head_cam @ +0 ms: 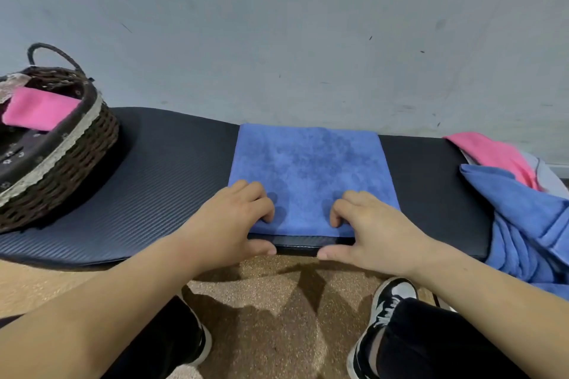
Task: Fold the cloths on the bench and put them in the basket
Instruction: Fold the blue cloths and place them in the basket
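Black bench point(172, 169): both hands pinch blue cloth point(311, 169); basket point(70, 157) left.

A blue cloth point(311, 169) lies flat in the middle of the black worktop point(172, 169). It looks folded into a neat square shape. The left hand point(234, 218) and the right hand point(369, 224) both rest on its near edge. The fingers curl down on top of the cloth, and the thumbs sit under the front edge of the worktop.

At the left end stands a brown woven basket point(70, 157). A pink cloth point(40, 111) is inside it. At the right end lies a loose heap: a crumpled blue cloth point(523, 224) in front and a pink cloth point(495, 154) behind it. Below, two black-and-white shoes point(388, 311) stand on a speckled brown floor point(277, 301).
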The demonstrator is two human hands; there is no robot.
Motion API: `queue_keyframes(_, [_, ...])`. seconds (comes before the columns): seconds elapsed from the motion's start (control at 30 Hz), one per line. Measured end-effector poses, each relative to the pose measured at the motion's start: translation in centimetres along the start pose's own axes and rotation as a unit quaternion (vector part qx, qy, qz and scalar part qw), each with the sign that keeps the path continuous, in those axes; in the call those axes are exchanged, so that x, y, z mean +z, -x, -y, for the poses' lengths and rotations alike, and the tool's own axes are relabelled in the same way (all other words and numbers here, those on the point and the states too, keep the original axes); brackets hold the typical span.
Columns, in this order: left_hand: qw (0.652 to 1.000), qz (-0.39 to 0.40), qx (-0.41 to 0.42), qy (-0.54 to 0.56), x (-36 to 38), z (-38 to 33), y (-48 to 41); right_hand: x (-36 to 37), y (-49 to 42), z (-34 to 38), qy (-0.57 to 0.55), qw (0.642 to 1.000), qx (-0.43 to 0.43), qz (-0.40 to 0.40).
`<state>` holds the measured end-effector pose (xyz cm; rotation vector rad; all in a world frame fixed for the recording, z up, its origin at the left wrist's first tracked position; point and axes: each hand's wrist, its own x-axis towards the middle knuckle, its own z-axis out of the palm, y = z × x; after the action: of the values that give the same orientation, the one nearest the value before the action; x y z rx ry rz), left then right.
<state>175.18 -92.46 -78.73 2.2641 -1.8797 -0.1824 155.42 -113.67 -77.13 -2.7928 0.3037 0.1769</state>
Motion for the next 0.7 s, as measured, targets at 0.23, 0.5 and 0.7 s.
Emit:
queue_keyframes(0.23, [0.998,0.030,0.027,-0.054,0.0,-0.6,1.6,0.2,0.4,-0.1,0.043,0.997,-0.027,0.051])
queue_keyframes(0.5, [0.993,0.010,-0.062,0.101,-2.3,-0.1,2.3,-0.2,1.3,-1.9,-0.046,0.998,-0.031,-0.022])
queue_keyframes(0.7, [0.993,0.006,-0.093,0.066,-2.2,1.2,3.9,-0.2,2.7,-4.3,-0.023,0.998,0.010,-0.066])
